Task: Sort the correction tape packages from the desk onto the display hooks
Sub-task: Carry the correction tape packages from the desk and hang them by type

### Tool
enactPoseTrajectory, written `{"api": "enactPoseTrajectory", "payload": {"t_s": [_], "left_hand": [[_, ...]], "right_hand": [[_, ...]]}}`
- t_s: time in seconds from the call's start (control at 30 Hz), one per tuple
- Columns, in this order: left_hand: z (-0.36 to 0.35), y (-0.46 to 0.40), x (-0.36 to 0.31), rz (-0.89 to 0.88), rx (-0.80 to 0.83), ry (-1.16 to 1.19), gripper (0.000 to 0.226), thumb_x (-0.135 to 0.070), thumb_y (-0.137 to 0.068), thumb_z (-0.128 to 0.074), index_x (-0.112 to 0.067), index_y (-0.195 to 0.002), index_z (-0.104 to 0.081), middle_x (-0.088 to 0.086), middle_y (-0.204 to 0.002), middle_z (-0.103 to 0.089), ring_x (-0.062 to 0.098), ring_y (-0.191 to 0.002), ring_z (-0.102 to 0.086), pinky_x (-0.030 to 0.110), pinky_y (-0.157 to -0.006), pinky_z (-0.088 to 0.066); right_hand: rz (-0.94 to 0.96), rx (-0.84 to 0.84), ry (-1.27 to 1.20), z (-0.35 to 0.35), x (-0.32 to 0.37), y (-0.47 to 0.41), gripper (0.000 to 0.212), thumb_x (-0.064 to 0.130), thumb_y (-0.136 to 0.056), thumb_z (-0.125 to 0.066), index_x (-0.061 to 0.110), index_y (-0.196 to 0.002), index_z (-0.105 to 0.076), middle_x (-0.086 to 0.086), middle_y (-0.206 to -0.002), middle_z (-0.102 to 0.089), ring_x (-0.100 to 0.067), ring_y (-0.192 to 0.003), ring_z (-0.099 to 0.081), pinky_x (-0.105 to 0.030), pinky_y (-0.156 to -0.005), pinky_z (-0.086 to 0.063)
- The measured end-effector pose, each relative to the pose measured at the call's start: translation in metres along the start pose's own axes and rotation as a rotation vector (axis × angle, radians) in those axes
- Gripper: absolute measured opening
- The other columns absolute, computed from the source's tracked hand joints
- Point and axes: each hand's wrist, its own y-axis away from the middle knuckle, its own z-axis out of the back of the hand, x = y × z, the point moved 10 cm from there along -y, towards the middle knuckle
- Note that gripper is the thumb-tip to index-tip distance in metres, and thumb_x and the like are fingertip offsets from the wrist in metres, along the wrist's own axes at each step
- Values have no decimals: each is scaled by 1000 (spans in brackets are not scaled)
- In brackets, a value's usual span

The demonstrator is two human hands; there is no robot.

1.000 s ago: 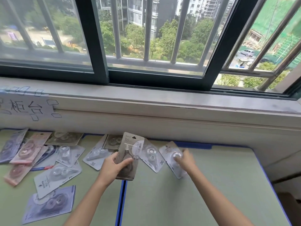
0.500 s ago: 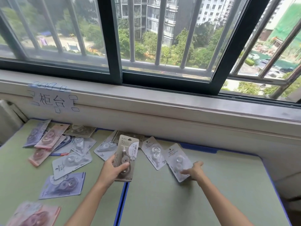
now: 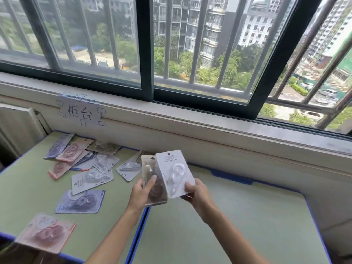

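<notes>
left hand (image 3: 142,194) grips a beige correction tape package (image 3: 152,180), thumb across its front; right hand (image 3: 196,192) pinches a white correction tape package (image 3: 174,172) by its lower corner, both lifted above the green desk (image 3: 228,216). early stage by the look of it: no display hooks in view, nothing hung, and about eleven packages (overlapping, count rough) lie on the desk's left half.

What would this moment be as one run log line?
left hand: holds beige package | right hand: holds white package | hooks: unseen
</notes>
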Motion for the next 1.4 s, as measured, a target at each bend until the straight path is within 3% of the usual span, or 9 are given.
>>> {"api": "enactPoseTrajectory", "payload": {"t_s": [0.13, 0.27, 0.43, 0.6, 0.87, 1.03, 1.13, 1.23, 1.4], "left_hand": [[5, 6, -2, 17, -16, 73, 23, -24, -89, -70, -13, -108, -65, 6, -104, -74, 23, -93, -71, 34, -74, -58], [32, 6, -2, 18, -77, 78, 44, -29, -75, -81, -12, -113, -66, 9, -106, -74, 26, -92, -72, 36, -69, -57], [73, 7, -6, 1, -163, 34, 59, -39, -61, -79, -9, -111, -66, 4, -103, -75, 18, -87, -72, 24, -64, -53], [109, 8, -5, 1, -210, -42, 72, -53, -49, -79, -14, -108, -69, -1, -101, -76, 20, -98, -71, 38, -87, -56], [128, 9, -13, 6, -218, -21, 72, -53, -48, -81, -17, -109, -68, -3, -104, -76, 20, -101, -70, 44, -95, -53], [113, 7, -21, -22, -175, -7, 73, -52, -49, -79, -17, -112, -67, -5, -104, -76, 14, -99, -71, 29, -83, -53], [100, 6, -21, -15, -140, 3, 74, -52, -48, -79, -17, -112, -67, -3, -105, -75, 16, -99, -71, 31, -85, -54], [82, 5, -21, -7, -102, 9, 74, -52, -47, -80, -16, -110, -67, -2, -103, -76, 18, -98, -71, 30, -81, -54], [44, 8, -25, -20, 1, -7, 73, -48, -49, -82, -13, -110, -67, 1, -102, -76, 19, -91, -73, 28, -71, -54]], "right_hand": [[116, 78, 438, -35, -7, -2, 13, 24, -96, -42, 13, -93, -49, -6, -88, -55, -11, -68, -53, -24, -62, -46], [172, 99, 790, -47, -7, -14, 36, 41, -100, -38, 11, -85, -51, -6, -87, -58, -22, -82, -56, -36, -76, -45], [168, -97, 885, -11, 3, -67, 33, 28, -99, -46, 0, -111, -58, -17, -113, -64, -31, -107, -57, -33, -85, -41], [23, -234, 964, 31, -16, -133, 47, 27, -94, -55, -9, -123, -45, -30, -127, -50, -40, -118, -48, -36, -92, -38], [-121, -294, 1282, 52, -50, -166, 71, 55, -87, -56, 5, -136, -42, -13, -138, -45, -27, -129, -43, -29, -104, -36], [-128, -295, 1303, 54, -44, -155, 60, 52, -83, -61, 9, -123, -54, -10, -128, -54, -25, -123, -46, -24, -95, -38], [-232, -362, 1012, 76, -49, -138, 90, 38, -70, -83, -6, -132, -36, -20, -134, -47, -34, -127, -43, -33, -98, -38], [-183, -381, 665, 89, -50, -119, 73, 13, -71, -83, -5, -116, -28, -23, -117, -52, -38, -110, -55, -39, -82, -45], [-113, -396, 387, 111, -45, -77, 74, 18, -63, -85, 4, -107, -27, -20, -112, -55, -36, -98, -60, -53, -84, -52]]}}
